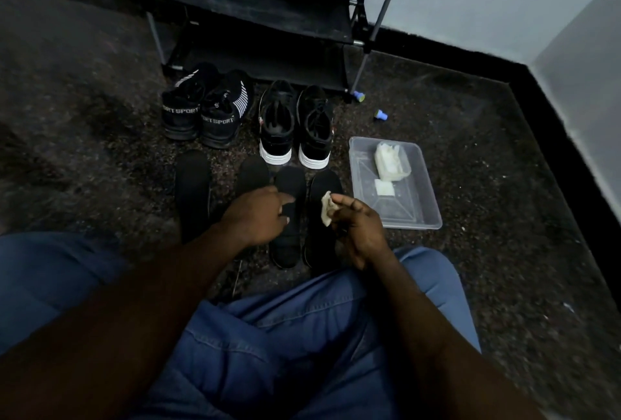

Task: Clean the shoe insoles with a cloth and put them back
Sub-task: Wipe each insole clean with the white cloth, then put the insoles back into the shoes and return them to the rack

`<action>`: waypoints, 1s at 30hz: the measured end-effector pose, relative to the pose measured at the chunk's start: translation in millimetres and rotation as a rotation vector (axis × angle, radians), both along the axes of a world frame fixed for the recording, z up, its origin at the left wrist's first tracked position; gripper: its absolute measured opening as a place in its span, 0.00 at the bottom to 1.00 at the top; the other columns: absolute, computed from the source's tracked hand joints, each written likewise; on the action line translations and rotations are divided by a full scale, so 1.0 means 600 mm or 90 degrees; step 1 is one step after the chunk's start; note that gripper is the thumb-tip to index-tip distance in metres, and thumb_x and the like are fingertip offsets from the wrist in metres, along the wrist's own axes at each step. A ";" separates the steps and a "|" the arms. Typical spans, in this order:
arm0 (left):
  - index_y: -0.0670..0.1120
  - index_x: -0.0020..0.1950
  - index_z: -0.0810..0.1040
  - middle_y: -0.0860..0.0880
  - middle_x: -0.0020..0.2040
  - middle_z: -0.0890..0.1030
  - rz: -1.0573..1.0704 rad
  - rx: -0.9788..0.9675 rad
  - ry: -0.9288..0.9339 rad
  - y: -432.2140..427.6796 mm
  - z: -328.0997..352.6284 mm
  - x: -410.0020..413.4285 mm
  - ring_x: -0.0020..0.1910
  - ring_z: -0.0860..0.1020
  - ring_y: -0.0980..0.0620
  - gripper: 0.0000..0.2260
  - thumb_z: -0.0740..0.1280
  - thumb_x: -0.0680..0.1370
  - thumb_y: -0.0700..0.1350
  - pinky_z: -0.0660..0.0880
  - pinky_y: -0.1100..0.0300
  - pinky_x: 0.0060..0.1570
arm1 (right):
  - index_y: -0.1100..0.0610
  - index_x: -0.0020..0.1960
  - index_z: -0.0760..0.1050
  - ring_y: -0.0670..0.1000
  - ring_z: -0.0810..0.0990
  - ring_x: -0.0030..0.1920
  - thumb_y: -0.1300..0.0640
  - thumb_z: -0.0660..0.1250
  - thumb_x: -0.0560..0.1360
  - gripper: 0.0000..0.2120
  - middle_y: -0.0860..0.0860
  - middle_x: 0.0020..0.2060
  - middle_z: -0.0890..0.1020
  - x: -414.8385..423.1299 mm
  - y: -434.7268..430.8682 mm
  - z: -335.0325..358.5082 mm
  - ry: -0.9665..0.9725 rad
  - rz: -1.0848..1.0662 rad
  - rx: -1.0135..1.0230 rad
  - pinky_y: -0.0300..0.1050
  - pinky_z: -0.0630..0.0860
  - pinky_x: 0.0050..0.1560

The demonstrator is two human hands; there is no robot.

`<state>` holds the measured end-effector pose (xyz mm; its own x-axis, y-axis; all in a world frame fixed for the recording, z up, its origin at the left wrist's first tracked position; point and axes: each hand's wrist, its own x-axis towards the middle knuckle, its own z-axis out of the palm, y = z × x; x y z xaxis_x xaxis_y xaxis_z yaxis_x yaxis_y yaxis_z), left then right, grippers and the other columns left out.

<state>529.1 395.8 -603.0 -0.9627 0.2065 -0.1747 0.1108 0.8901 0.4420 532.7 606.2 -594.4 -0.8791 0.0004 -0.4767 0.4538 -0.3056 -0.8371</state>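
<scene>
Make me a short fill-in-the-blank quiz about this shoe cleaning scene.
1. The right hand pinches a small ____.
2. ____ black insoles lie on the floor.
3. The clear tray sits to the ____ of the white-soled shoes.
Missing words: cloth, four, right.

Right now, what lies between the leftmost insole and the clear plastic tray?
In the head view, three more black insoles lie side by side there, with the left hand and the right hand, holding a cloth, over them.
</scene>
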 end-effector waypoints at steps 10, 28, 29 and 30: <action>0.52 0.71 0.78 0.53 0.51 0.81 0.048 0.110 0.055 0.011 -0.014 -0.028 0.59 0.78 0.48 0.21 0.72 0.78 0.48 0.74 0.56 0.62 | 0.55 0.49 0.84 0.54 0.87 0.44 0.55 0.78 0.69 0.10 0.52 0.42 0.88 -0.104 0.093 0.013 0.116 -0.009 0.414 0.52 0.82 0.48; 0.54 0.69 0.80 0.54 0.51 0.82 0.063 0.155 0.076 0.047 -0.057 -0.108 0.46 0.77 0.54 0.20 0.74 0.77 0.47 0.75 0.59 0.55 | 0.52 0.57 0.84 0.55 0.84 0.56 0.53 0.69 0.78 0.09 0.52 0.52 0.87 -0.259 0.180 -0.006 0.114 -0.039 0.865 0.43 0.75 0.57; 0.54 0.69 0.80 0.54 0.52 0.82 0.068 0.151 0.069 0.047 -0.058 -0.107 0.48 0.79 0.53 0.20 0.74 0.77 0.47 0.75 0.59 0.56 | 0.52 0.55 0.84 0.53 0.84 0.55 0.53 0.69 0.79 0.08 0.51 0.51 0.87 -0.246 0.164 -0.006 0.147 -0.025 0.840 0.41 0.74 0.56; 0.53 0.69 0.80 0.53 0.52 0.82 0.073 0.149 0.063 0.046 -0.058 -0.105 0.49 0.80 0.52 0.20 0.74 0.77 0.46 0.75 0.58 0.57 | 0.52 0.52 0.84 0.51 0.84 0.52 0.54 0.68 0.80 0.07 0.50 0.49 0.87 -0.229 0.146 -0.005 0.184 -0.009 0.806 0.40 0.74 0.55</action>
<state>465.9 423.7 -638.0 -0.9922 0.1188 -0.0386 0.0683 0.7748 0.6285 395.1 693.7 -597.5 -0.9454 0.3188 0.0674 0.2133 0.7618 -0.6117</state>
